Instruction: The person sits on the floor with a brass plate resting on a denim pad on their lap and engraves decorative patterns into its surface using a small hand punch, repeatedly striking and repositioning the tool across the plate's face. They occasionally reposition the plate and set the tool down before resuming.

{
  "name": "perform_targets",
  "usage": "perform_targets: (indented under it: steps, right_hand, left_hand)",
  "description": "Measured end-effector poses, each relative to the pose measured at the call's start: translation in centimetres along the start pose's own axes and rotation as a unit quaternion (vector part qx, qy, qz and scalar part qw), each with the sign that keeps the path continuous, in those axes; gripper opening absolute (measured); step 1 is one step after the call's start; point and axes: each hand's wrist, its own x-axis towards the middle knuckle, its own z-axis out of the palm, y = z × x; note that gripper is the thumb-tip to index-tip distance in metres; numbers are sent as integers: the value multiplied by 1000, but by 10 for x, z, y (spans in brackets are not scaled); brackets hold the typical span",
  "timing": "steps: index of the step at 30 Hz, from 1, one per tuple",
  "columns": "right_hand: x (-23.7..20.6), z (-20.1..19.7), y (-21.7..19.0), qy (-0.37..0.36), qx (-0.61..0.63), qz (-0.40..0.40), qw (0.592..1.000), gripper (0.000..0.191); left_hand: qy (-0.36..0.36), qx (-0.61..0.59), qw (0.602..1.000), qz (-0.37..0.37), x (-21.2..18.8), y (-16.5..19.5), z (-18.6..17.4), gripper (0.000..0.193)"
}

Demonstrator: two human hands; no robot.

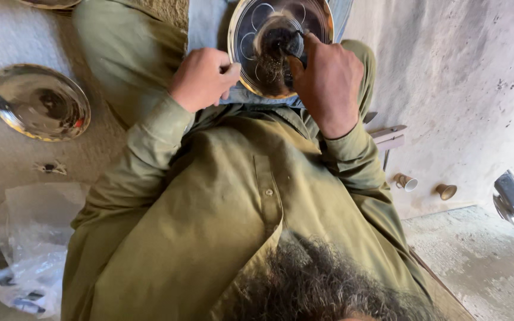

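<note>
1. My left hand (202,77) grips the near rim of the round metal plate (251,24) on my lap, closing off that edge.
2. My right hand (322,80) lies over the plate's right half, pressing a dark tool into it; only the plate's far-left face is open.
3. My bent knees hem the plate in on both sides.
4. Left of me, bare floor lies between a second metal plate (38,102) and a plastic bag (31,238).
5. To my right, two small brass cups (426,186) stand near the wall.

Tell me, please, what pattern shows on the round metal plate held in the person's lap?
Engraved circles on the round metal plate, shiny silver with a golden rim; head view.
</note>
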Motion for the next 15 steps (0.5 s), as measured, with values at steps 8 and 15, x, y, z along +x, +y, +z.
perform_targets:
  steps: [8, 15]
  right_hand:
    - [-39, 23, 11, 78, 23, 48, 996, 42]
    - [-100, 83, 120, 340, 348, 215, 847, 43]
  left_hand:
    - [121, -42, 977, 169, -13, 53, -3, 24]
    - [157, -85, 958, 225, 11, 66, -19, 23]
